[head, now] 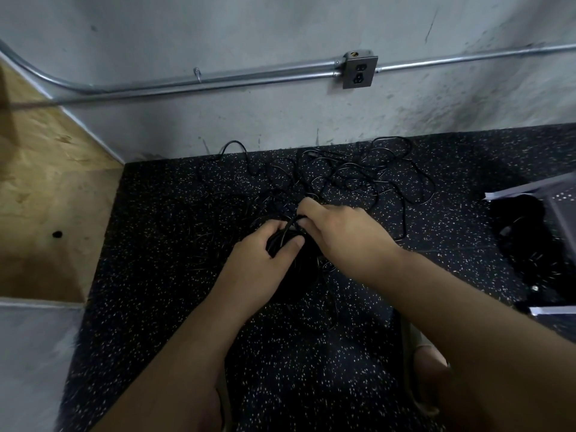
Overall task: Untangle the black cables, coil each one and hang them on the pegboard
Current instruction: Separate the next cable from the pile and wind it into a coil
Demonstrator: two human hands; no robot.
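A tangle of thin black cables (358,173) sprawls over the speckled black floor mat (156,229) near the wall. My left hand (261,260) grips a bundle of black cable (279,240), thumb across it. My right hand (339,229) reaches in from the right and pinches a strand just above that bundle, fingers curled down. More cable hangs dark below the hands. No pegboard face is plainly visible.
A grey concrete wall carries metal conduit (218,79) with a small hook (197,73) and an outlet box (360,70). A wooden panel (40,182) stands at left. A perforated metal piece (561,207) with black items (526,244) lies at right.
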